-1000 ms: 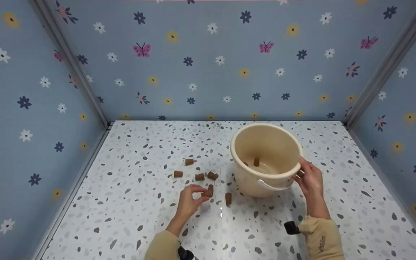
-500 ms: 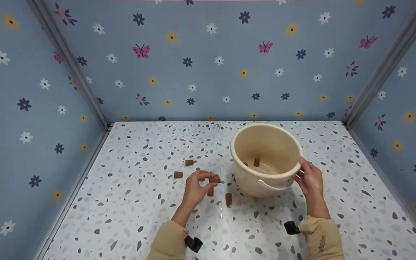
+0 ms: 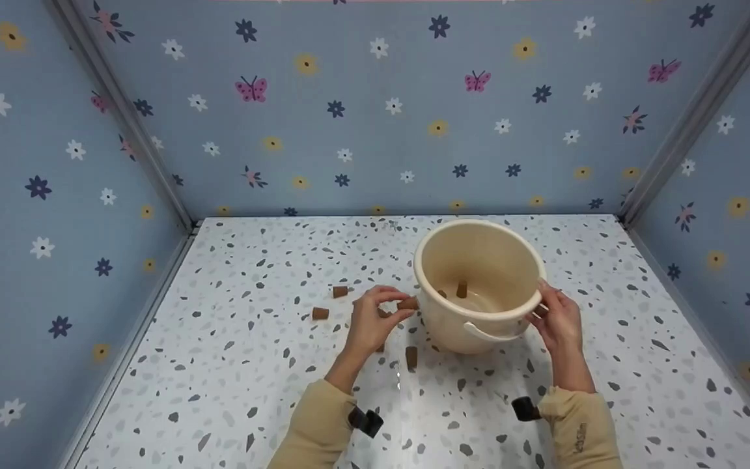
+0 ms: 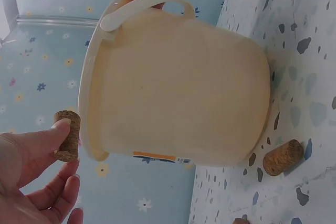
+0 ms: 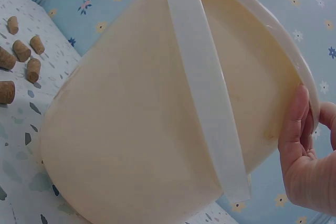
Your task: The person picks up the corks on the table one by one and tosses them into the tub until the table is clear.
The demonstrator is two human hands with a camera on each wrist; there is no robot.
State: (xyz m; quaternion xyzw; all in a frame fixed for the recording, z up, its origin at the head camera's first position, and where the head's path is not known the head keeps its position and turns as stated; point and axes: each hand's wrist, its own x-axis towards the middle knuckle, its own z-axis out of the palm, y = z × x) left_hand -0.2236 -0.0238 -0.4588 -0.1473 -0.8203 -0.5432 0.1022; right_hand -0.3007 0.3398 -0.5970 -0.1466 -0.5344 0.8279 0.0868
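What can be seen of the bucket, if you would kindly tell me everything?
The bucket is cream, round and seemingly plastic, with a thick rim, a white handle hanging on its near side and a partly orange label. It stands mouth up on the speckled tabletop; any tilt is unclear. Corks show inside. The right hand grips its rim.
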